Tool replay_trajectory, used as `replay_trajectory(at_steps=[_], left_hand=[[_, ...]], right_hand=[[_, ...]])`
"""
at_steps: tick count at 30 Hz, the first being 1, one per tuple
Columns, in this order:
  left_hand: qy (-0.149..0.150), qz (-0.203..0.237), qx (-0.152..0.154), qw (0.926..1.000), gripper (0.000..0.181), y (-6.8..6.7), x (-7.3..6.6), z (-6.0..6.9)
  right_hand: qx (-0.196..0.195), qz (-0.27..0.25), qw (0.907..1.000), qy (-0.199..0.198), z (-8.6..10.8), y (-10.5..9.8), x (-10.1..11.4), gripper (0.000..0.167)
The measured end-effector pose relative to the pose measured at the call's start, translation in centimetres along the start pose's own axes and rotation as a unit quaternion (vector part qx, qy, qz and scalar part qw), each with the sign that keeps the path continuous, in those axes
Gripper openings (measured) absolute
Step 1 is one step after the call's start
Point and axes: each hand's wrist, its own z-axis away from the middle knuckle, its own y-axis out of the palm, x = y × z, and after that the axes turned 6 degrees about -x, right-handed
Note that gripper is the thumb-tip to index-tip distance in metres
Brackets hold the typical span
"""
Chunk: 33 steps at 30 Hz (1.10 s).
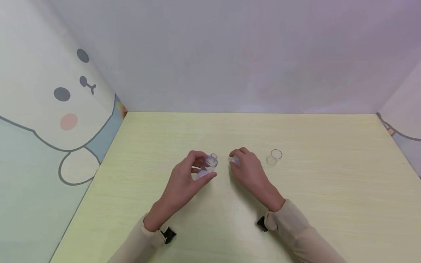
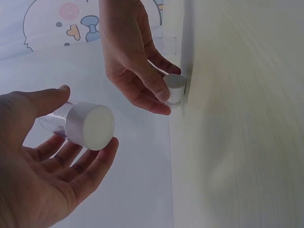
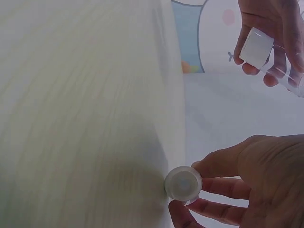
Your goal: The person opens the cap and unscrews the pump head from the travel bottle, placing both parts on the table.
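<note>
My left hand (image 1: 182,182) grips a small clear bottle (image 1: 211,162) above the table, between the thumb and the fingers. The bottle is tilted, its clear neck pointing up and away, and its thick white base (image 2: 97,127) faces the left wrist camera. A short distance to the right, my right hand (image 1: 250,171) pinches a small white round piece (image 3: 183,184), like a bottle top, low at the tabletop. Its fingers partly cover that piece in the head view. Whether the piece rests on the table I cannot tell.
To the right of my right hand, a clear open-ended cover (image 1: 274,160) stands on the pale wooden table (image 1: 329,182). A plain wall (image 1: 230,54) rises at the table's back edge, and cartoon-printed panels (image 1: 39,91) flank it.
</note>
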Motion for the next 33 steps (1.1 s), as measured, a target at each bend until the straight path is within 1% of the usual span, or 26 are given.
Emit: replay_trajectory(at_steps=[3,10,19,26,33], left_hand=[[-0.003,-0.002,-0.002,1.0000,0.048,0.0,0.2,-0.1],[-0.010,0.002,-0.009,0.9999,0.047,0.2,0.5,-0.5],[-0.036,0.019,-0.010,0.9991,0.049,0.2,1.2,-1.4],[-0.068,0.027,0.002,0.9973,0.049,1.0,1.6,-2.3],[-0.077,0.028,0.012,0.9966,0.047,1.8,2.1,-3.3]], right_hand=[[0.005,0.002,1.0000,0.001,-0.1,-0.1,0.1,0.022],[0.002,-0.005,1.0000,-0.002,0.0,-0.1,0.0,0.024],[-0.024,-0.001,0.9997,-0.010,0.5,-0.5,-0.3,0.025],[-0.042,0.004,0.9989,-0.021,1.6,-1.7,-0.3,0.023],[-0.050,0.012,0.9980,-0.036,3.1,-2.7,-0.3,0.022]])
